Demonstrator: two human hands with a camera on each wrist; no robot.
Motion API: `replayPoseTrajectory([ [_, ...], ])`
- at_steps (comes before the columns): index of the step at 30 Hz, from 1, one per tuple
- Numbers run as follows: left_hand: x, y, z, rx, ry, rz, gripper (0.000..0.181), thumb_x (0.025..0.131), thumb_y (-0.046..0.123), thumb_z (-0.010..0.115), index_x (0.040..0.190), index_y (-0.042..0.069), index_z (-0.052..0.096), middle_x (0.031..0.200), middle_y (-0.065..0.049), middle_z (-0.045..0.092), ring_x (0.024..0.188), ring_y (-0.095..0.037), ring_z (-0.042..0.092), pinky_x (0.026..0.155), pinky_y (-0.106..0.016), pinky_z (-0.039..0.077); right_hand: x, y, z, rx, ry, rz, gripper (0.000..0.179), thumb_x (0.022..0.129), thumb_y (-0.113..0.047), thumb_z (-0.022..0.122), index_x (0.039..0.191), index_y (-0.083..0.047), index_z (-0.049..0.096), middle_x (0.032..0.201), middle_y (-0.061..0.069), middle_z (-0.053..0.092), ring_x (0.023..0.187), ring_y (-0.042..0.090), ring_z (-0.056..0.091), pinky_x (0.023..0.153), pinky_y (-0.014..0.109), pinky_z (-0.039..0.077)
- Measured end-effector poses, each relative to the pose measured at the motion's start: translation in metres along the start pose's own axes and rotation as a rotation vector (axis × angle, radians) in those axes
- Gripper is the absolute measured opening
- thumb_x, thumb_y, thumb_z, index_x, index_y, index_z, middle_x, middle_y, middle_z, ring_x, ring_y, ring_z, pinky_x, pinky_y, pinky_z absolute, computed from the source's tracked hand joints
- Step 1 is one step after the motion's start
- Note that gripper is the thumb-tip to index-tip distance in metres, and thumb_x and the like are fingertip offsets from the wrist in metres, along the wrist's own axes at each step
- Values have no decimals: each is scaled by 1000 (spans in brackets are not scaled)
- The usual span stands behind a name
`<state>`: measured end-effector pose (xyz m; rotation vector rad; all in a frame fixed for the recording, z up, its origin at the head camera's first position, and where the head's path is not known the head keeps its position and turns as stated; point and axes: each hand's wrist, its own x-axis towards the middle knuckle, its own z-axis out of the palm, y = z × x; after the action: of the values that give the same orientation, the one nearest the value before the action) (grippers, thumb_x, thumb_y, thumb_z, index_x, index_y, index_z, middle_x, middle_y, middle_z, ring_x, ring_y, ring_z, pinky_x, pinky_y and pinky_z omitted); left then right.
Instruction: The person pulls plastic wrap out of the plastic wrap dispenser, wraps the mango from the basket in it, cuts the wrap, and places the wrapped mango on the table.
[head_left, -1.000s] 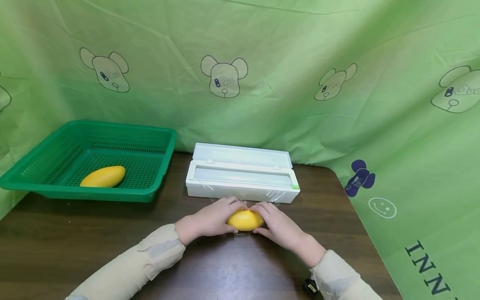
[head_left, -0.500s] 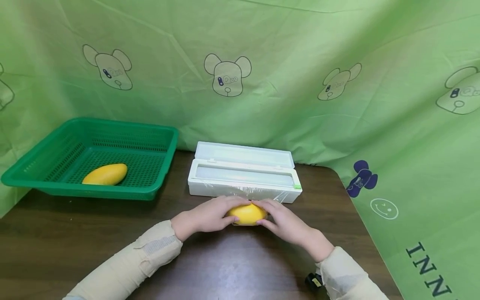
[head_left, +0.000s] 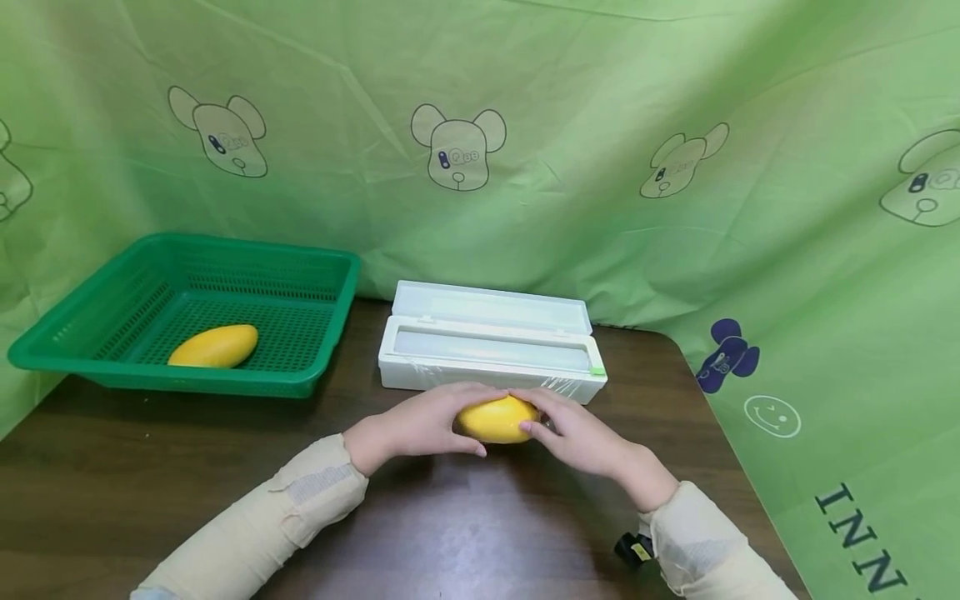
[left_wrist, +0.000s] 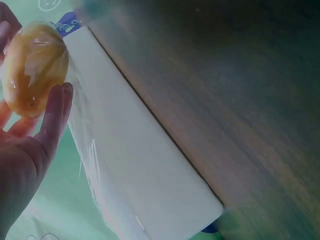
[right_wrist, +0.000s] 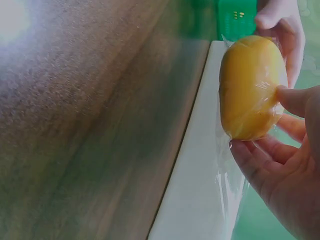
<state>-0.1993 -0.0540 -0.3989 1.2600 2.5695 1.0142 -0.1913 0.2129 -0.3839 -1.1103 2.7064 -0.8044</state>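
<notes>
In the head view, the left hand [head_left: 427,421] and the right hand [head_left: 581,433] are both holding a smooth yellow oval fruit [head_left: 498,419], their fingers curving over its top, in front of a long white plastic dispenser box [head_left: 487,371] whose lid is lying back. A second yellow oval fruit [head_left: 213,346] is resting in a green plastic mesh basket [head_left: 202,381]; whether it is wearing a wrapping, I cannot tell. In the left wrist view, shiny clear plastic film [left_wrist: 31,72] is covering the held fruit, and the left hand is cupping it narrowly at one end. In the right wrist view, the right hand is gripping the other end, thumb touching the film, while loose film is trailing beside the box; the wrapping seems well begun, with loose edges apparently remaining to be closed.
</notes>
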Motion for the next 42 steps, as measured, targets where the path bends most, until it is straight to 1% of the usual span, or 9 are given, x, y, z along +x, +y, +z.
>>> replayPoseTrajectory([
  [5, 2, -4, -5, -25, -18, 9, 67, 92, 16, 78, 153, 13, 49, 147, -5, 56, 133, -20, 52, 111, -39, 41, 1, -1, -4, 16, -7, 6, 46, 103, -15, 62, 146, -3, 53, 120, 4, 61, 98, 16, 56, 87, 40, 51],
  [9, 3, -8, -9, -54, -47, 21, 66, 93, 17, 77, 153, 14, 49, 148, -3, 55, 133, -19, 52, 111, -39, 41, 3, 0, -4, 26, -10, 15, 45, 102, -15, 63, 146, -4, 54, 115, 3, 60, 96, 16, 55, 84, 39, 51],
  [14, 3, -9, -12, -82, -70, 23, 65, 95, 20, 74, 155, 15, 47, 148, -3, 55, 131, -19, 53, 109, -40, 43, 3, 1, -5, 40, -20, 26, 45, 103, -16, 62, 146, -4, 54, 116, 2, 59, 97, 16, 55, 85, 39, 52],
  [19, 4, -8, -15, -96, -90, -3, 64, 97, 22, 73, 155, 17, 47, 147, -1, 56, 126, -17, 55, 107, -40, 44, 3, 3, -6, 25, -18, 23, 44, 104, -17, 61, 146, -5, 55, 111, 0, 56, 95, 15, 54, 83, 35, 50],
  [25, 7, -7, -15, -123, -86, -38, 58, 101, 22, 67, 155, 12, 45, 138, -2, 59, 110, -17, 56, 99, -39, 46, 3, 3, -9, 9, -2, 9, 43, 104, -14, 60, 145, -4, 55, 112, 1, 56, 97, 16, 54, 86, 39, 50],
  [31, 8, -6, -15, -136, -77, -47, 54, 104, 20, 61, 154, 8, 44, 137, -5, 58, 112, -20, 55, 101, -41, 45, 5, 2, -12, -4, -7, 14, 42, 104, -15, 60, 144, -2, 56, 114, 3, 56, 98, 18, 54, 87, 46, 50],
  [37, 9, -4, -16, -143, -77, -53, 51, 105, 17, 59, 152, 7, 45, 131, -5, 59, 110, -21, 55, 100, -41, 45, 5, 2, -14, -33, 2, 32, 42, 104, -19, 61, 141, -2, 59, 118, 5, 59, 102, 24, 59, 90, 44, 51],
  [39, 9, -5, -15, -158, -78, -61, 50, 105, 16, 58, 153, 6, 44, 130, -5, 59, 109, -21, 54, 99, -40, 45, 5, 3, -14, -39, 9, 52, 42, 103, -22, 62, 140, -2, 60, 118, 6, 59, 102, 25, 60, 91, 44, 51],
  [42, 9, -5, -15, -186, -83, -77, 51, 106, 16, 57, 153, 7, 43, 132, -5, 58, 110, -21, 54, 100, -41, 44, 4, 4, -16, -56, 23, 90, 44, 103, -28, 63, 138, -1, 62, 116, 6, 60, 100, 22, 61, 90, 44, 52],
])
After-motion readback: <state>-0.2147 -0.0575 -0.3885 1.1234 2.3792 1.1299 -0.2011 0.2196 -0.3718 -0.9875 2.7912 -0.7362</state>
